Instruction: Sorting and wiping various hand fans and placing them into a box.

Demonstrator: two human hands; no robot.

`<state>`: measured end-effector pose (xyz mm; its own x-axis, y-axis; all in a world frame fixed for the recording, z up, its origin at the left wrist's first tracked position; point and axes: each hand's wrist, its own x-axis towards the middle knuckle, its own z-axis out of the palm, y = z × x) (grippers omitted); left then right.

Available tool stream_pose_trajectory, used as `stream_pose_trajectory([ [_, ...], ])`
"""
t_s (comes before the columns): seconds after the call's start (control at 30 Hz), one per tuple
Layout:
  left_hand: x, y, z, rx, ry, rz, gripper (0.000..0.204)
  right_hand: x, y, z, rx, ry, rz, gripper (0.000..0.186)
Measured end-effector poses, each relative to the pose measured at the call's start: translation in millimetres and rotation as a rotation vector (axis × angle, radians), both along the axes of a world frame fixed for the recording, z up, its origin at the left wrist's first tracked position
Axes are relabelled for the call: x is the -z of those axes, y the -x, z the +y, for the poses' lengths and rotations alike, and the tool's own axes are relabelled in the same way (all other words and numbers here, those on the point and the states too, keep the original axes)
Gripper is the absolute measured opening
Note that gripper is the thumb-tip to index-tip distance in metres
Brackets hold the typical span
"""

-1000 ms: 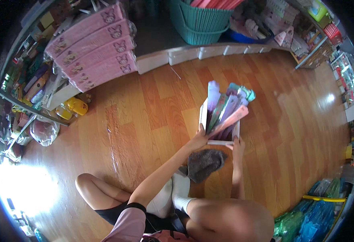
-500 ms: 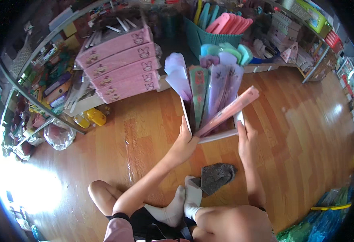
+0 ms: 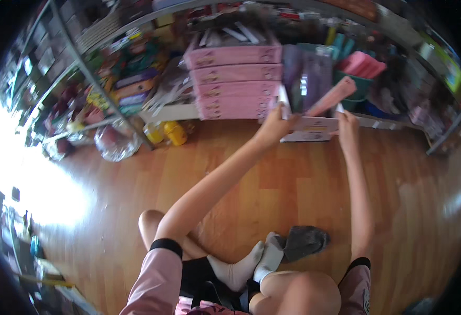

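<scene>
With both arms stretched forward, I grip a white box at the shelf's front edge. My left hand is closed on its near left corner, by the lower end of a long pink packet. My right hand pinches the right wall. The pink packet slants across the box's open top. Behind it stand purplish clear-wrapped packets, blurred by motion. What lies lower inside the box is hidden.
Left of the box rises a stack of pink boxes. A teal basket with pink pieces stands behind it to the right. Yellow bottles sit below the shelf. A grey cloth lies by my socked feet on the wooden floor.
My hands have carried the white box forward from above the floor to the shelf, beside the pink stack. The view has shifted, and my arms reach out further.
</scene>
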<state>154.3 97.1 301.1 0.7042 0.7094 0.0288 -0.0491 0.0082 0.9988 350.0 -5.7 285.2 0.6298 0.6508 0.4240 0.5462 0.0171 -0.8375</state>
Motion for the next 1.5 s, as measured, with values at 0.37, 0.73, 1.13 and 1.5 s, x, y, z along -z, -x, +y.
stream_pose_trajectory([
  [0.37,40,13,-22,-0.231,-0.749,-0.086,0.073,20,29,32,0.092,-0.161,-0.199,0.044],
  [0.73,72,0,-7,-0.365,-1.516,0.355,0.060,70,71,51,0.141,-0.037,-1.179,0.061],
  [1.13,103,33,-7,-0.098,-1.390,0.267,0.058,82,52,90,0.114,0.073,-1.105,0.054],
  [1.5,183,249,183,-0.321,-1.215,0.981,0.046,168,67,-51,-0.192,0.353,-0.519,0.047],
])
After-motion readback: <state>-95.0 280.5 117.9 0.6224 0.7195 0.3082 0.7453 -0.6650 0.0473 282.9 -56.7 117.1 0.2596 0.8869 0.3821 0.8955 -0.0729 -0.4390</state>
